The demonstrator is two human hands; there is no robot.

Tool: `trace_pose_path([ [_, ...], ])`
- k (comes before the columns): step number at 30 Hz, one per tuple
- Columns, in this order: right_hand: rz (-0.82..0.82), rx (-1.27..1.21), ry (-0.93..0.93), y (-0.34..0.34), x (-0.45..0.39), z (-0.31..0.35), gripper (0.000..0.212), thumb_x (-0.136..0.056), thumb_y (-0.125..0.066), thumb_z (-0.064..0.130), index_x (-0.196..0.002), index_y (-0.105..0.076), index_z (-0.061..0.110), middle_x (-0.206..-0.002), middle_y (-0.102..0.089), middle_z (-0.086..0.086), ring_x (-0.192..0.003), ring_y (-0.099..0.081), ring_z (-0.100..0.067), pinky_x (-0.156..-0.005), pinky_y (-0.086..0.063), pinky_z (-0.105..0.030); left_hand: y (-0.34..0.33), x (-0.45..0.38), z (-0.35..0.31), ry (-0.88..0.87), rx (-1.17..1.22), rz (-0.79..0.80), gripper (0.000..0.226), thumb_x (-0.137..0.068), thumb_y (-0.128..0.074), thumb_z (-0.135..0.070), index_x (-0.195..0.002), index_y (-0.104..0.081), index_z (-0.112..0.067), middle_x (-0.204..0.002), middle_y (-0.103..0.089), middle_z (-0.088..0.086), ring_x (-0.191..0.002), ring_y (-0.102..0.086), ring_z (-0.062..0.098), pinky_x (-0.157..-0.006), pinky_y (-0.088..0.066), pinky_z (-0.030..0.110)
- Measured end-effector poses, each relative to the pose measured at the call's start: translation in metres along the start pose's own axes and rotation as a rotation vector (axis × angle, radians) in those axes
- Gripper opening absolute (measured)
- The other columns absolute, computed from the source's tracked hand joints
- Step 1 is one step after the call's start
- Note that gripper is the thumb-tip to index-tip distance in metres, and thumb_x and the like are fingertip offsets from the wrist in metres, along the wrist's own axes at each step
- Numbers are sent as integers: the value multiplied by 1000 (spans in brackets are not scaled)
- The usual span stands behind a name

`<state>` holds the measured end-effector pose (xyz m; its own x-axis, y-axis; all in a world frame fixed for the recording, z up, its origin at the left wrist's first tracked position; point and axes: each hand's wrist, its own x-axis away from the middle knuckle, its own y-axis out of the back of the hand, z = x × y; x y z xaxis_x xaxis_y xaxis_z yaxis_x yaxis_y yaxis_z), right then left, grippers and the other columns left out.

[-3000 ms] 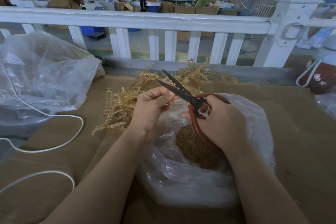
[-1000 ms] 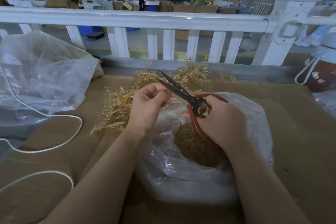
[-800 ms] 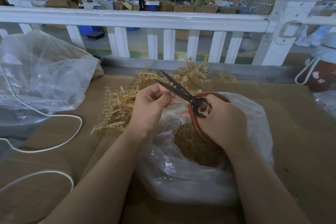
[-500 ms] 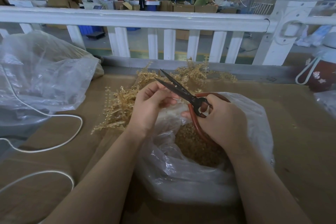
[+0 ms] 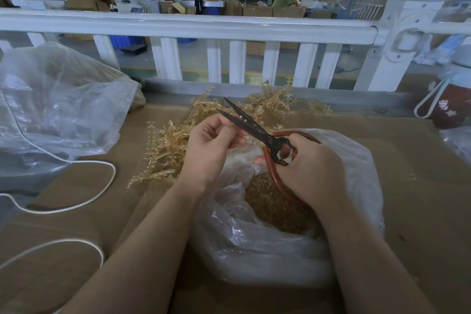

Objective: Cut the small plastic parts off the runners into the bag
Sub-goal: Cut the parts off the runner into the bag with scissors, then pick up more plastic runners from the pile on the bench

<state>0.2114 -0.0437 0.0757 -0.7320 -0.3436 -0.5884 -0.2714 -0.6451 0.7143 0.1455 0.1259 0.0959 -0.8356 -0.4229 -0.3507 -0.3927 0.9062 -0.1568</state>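
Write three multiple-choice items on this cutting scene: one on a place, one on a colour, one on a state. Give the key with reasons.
1. Where is the runner pile?
A. inside the bag
B. on the table, left of the bag
C. on the railing

2. What colour are the scissors' handles?
A. blue
B. reddish-brown
C. white

3. How are the scissors' blades?
A. open
B. shut
C. broken off

Key: 1 B, it lies beside the bag; 2 B, the loops in the right hand are reddish-brown; 3 A, the tips stand apart by the left hand.
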Motion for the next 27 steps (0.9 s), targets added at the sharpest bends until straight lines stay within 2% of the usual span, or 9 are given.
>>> trace_pose_path([
  [4,-1,-2,-5,0,0,0,73,-65,-36,98,-78,-63,32,-61,-52,22,-56,-45,7,-50,-30,-9,-1,0,-1,-6,-11,-5,24,-98,-54,1,-80,-66,-9,-72,-71,0,-65,-63,9,-71,-54,21],
  [8,-4,6,-6,-1,0,0,80,-63,-24,103,-78,-60,33,-61,-50,25,-54,-45,6,-49,-32,-11,-3,3,0,-47,-81,-4,15,-98,-55,2,-94,-69,1,-77,-73,5,-71,-66,9,-70,-53,19],
  [11,-5,21,-15,-1,-1,-1,85,-64,-22,103,-79,-63,29,-65,-58,19,-55,-47,3,-51,-38,-13,-5,4,1,-75,-152,-3,18,-97,-55,3,-98,-72,-4,-81,-73,7,-79,-68,16,-74,-55,23],
  [15,3,47,-8,1,-1,-1,75,-68,-36,97,-77,-62,29,-65,-59,17,-57,-51,0,-51,-43,-15,-5,3,1,-72,-167,-11,18,-97,-56,1,-100,-72,-7,-87,-73,12,-87,-70,27,-79,-57,29],
  [18,-1,43,-4,1,0,-1,62,-71,-48,89,-74,-62,28,-65,-59,16,-57,-51,-1,-51,-40,-15,-5,4,0,-65,-170,-12,17,-97,-56,1,-100,-72,-6,-89,-73,15,-91,-70,33,-84,-59,35],
  [22,6,52,-7,1,-1,-1,56,-73,-56,83,-72,-60,27,-64,-59,15,-57,-52,-4,-51,-42,-17,-5,3,0,-59,-163,-13,17,-97,-56,1,-100,-71,-5,-92,-72,19,-94,-68,37,-86,-59,39],
  [25,15,69,-7,0,-2,-2,53,-77,-61,80,-76,-63,27,-66,-61,14,-59,-56,-6,-55,-50,-23,-5,3,1,-58,-162,-3,17,-97,-55,0,-100,-71,-5,-94,-72,19,-93,-67,36,-85,-59,38],
  [27,12,69,-12,-1,-2,-2,54,-76,-59,81,-77,-63,27,-66,-61,15,-58,-55,-4,-54,-50,-22,-5,3,1,-60,-165,3,17,-97,-55,0,-98,-71,-6,-93,-72,17,-88,-68,29,-81,-58,31],
])
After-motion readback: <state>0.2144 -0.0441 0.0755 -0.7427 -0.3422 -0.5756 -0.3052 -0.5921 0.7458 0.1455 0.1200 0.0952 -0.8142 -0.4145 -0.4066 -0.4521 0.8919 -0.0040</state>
